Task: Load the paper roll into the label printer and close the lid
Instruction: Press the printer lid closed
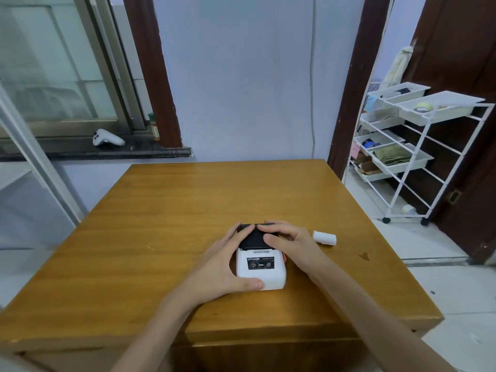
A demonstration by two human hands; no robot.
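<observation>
A small white label printer with a black lid part at its far end sits on the wooden table. My left hand wraps the printer's left side, thumb along the near edge, fingers up at the black lid. My right hand rests on the lid's right side, fingers over its top. Whether the lid is fully down I cannot tell. A white paper roll lies on the table just right of my right hand, untouched.
A white wire cart with trays stands on the floor to the right of the table. On the window sill at the back left lies a white game controller. A cable runs down the wall behind the table.
</observation>
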